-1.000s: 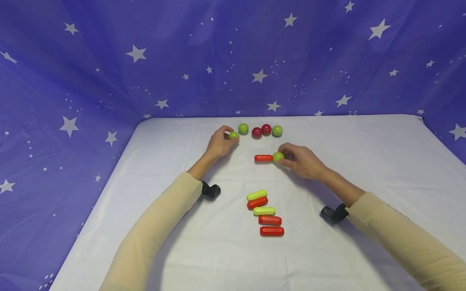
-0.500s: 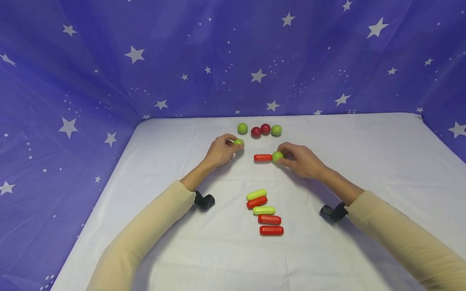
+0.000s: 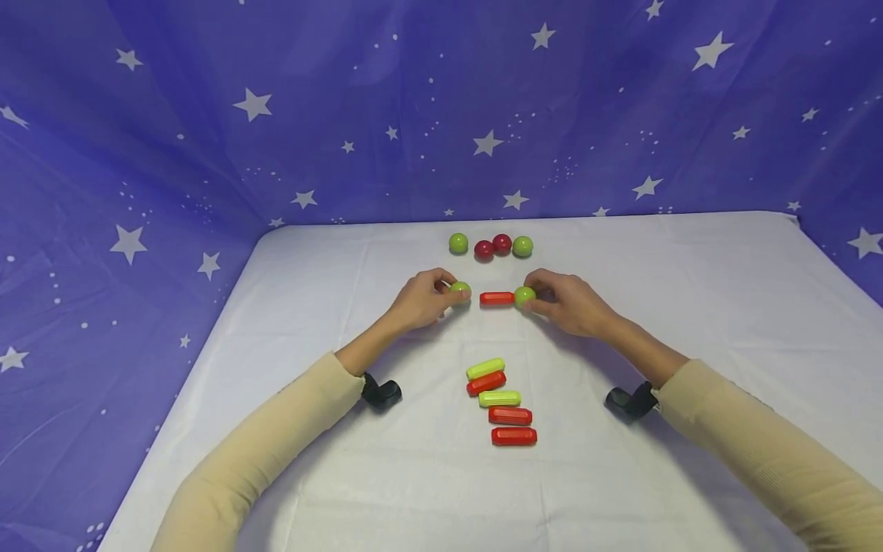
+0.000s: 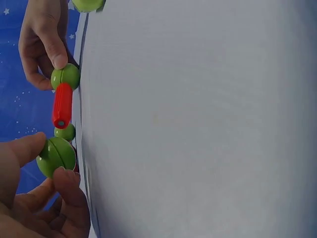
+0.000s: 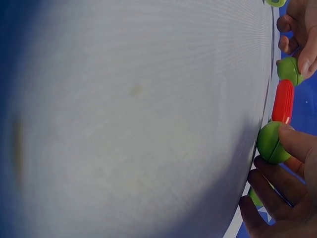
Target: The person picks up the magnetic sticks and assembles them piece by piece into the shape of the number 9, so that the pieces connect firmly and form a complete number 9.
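Observation:
My left hand (image 3: 422, 300) pinches a green ball (image 3: 460, 291) between thumb and fingers, just left of a red ribbed stick (image 3: 497, 298). A short gap parts this ball from the stick's left end, whose small hole faces the left wrist camera. At the stick's right end, my right hand (image 3: 571, 304) grips a second green ball (image 3: 524, 297), which meets the stick. Both wrist views show a seam round each ball, on the left-hand ball (image 4: 55, 157) and the right-hand ball (image 5: 271, 143) alike.
Behind the hands, two red balls (image 3: 493, 247) sit between a left green ball (image 3: 458, 244) and a right green ball (image 3: 523, 246). Nearer lie several sticks, with a yellow stick (image 3: 486, 369) farthest and a red stick (image 3: 513, 436) closest. A starry blue curtain (image 3: 414, 100) borders the white-covered table (image 3: 386, 483).
My left hand has brought its green ball nearer and to the right, from beside the back row to beside the red stick's left end. The right hand, its ball and the stick stay in place.

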Motion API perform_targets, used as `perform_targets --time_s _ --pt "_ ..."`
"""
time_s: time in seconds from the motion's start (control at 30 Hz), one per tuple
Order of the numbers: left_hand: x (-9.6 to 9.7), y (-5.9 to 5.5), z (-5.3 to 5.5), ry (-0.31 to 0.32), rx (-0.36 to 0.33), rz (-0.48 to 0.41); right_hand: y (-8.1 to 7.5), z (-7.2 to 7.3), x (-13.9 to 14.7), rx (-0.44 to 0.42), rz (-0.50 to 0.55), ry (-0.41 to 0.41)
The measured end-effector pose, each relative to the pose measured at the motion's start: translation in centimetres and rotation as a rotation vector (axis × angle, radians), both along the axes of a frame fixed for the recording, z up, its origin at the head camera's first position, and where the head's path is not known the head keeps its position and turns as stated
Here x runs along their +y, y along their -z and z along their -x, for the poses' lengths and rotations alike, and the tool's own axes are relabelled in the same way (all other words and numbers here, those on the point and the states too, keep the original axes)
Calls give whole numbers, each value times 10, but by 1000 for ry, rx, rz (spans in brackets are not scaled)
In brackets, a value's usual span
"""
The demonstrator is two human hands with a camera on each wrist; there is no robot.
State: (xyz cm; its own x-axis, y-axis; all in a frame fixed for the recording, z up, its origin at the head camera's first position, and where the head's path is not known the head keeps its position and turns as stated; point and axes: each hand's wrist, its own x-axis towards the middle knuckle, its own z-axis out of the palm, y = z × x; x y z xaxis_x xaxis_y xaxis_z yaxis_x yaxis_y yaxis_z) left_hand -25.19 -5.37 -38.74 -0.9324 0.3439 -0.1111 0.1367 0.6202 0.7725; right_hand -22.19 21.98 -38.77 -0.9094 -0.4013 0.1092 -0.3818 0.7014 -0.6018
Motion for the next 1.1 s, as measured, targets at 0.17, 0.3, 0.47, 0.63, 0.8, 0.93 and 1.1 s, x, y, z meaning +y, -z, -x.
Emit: perform_targets --time_s 0.17,0.3,0.47,0.63,0.8,0.93,1.1 --pt "0 1 -2 19 7 15 0 0 -1 -2 -2 -1" --pt "-1 0 -3 47 26 41 -1 0 -1 -5 -11 2" --pt "-1 -1 -4 73 39 42 -2 -1 -1 -11 -15 5" --pt "-1 0 -4 100 44 36 -2 0 -1 -8 -27 6" --pt "0 2 -2 135 54 21 -1 0 0 -8 -30 6" --pt "1 3 -2 147 60 14 -1 0 0 -9 -27 6" --pt "1 3 -2 157 61 17 -1 1 0 -10 -34 10"
